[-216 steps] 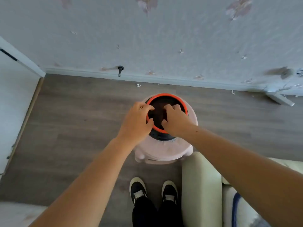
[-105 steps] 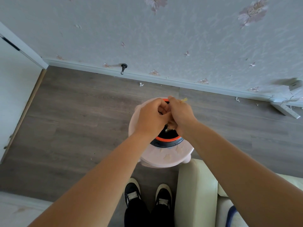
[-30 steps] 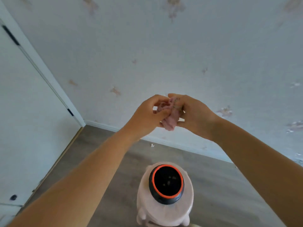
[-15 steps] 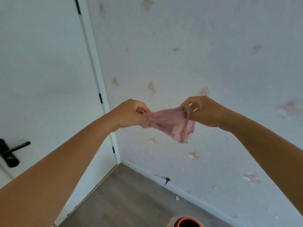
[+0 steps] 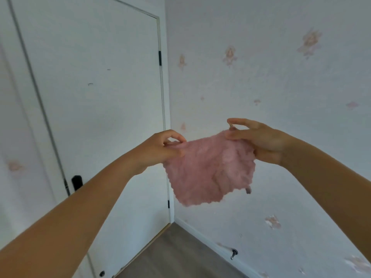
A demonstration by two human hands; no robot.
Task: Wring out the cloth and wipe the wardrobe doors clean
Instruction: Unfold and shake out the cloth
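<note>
Head view: spreading pink cloth (image 5: 210,169), left hand (image 5: 160,150) and right hand (image 5: 259,141) pinching top corners; next, carrying to wardrobe doors

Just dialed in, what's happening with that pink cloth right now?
A person is holding the pink cloth spread open in the air, the left hand pinching its left top corner and the right hand pinching the right one. It hangs in front of the flowered wall, beside a white door. It touches no surface, so wiping hasn't begun.
</note>
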